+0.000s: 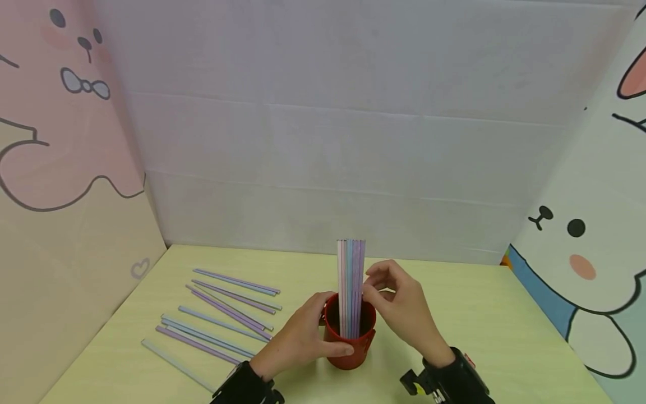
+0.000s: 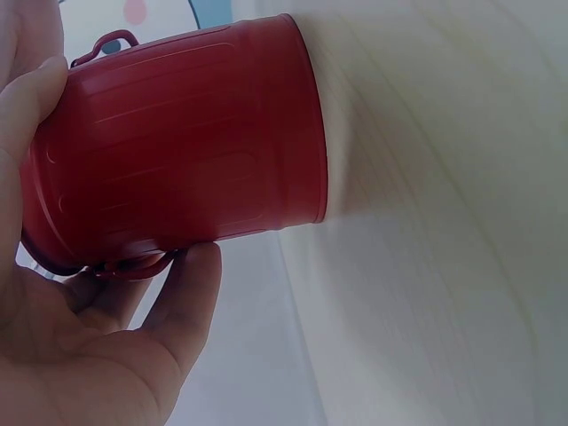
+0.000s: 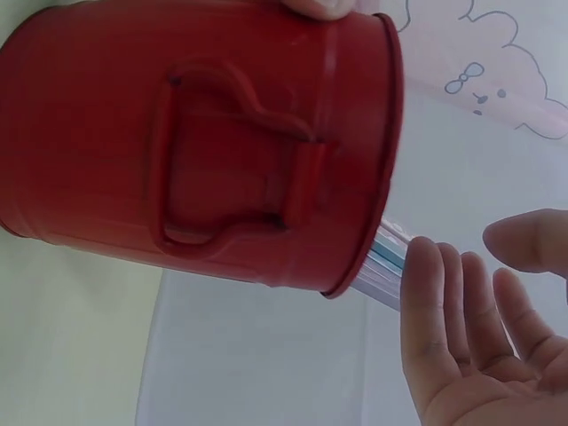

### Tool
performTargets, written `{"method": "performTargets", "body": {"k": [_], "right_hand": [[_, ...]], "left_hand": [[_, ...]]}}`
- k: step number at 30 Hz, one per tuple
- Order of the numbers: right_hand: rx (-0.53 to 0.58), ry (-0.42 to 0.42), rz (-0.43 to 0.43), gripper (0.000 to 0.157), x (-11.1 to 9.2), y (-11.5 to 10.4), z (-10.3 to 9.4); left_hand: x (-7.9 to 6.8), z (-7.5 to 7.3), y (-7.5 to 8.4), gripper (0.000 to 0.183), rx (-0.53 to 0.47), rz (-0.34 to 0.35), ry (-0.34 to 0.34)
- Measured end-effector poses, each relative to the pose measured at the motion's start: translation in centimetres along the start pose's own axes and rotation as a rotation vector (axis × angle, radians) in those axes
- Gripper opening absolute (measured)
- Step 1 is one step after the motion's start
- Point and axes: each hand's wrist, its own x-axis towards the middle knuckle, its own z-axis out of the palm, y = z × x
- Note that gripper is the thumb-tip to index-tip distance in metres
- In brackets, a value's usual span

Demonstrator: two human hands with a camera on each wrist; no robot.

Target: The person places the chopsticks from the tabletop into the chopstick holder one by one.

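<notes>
A small red metal bucket [image 1: 348, 357] with side handles is at the tabletop, upright in the head view. My left hand [image 1: 301, 338] grips it from the left, thumb [image 2: 35, 102] on one side and fingers [image 2: 191, 297] on the other. A bundle of pink, blue and purple straws [image 1: 351, 280] stands in the bucket; their lower ends are hidden inside. Beside the straws, at the bucket's right rim, is my right hand [image 1: 401, 306]. In the right wrist view its fingers [image 3: 426, 311] are extended, with the thumb apart and nothing held between them.
Several loose straws lie on the pale table [image 1: 504, 336] to the left, among them a purple straw [image 1: 197, 344] and a pale one [image 1: 176, 365]. A plain white backdrop [image 1: 353, 140] rises behind, with printed cartoon panels on both sides.
</notes>
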Motion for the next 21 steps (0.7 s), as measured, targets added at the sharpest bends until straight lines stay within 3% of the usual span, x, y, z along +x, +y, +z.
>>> {"method": "performTargets", "body": {"k": [6, 12, 16, 21], "right_hand": [[0.008, 0.031, -0.029, 0.025, -0.5, -0.4, -0.8], [0.014, -0.013, -0.087, 0.027, -1.0, -0.1, -1.4], [0.018, -0.039, -0.119, 0.037, -1.3, 1.3, -1.5], [-0.042, -0.090, -0.090, 0.058, -1.7, 3.2, -1.6]], "left_hand": [[0.0, 0.0, 0.0, 0.088, -0.006, -0.010, 0.000], [-0.2, -0.1, 0.1, 0.087, 0.003, 0.003, 0.001], [-0.5, -0.5, 0.2, 0.093, 0.038, 0.000, -0.001], [-1.0, -1.9, 0.8, 0.100, 0.106, -0.024, -0.005]]}}
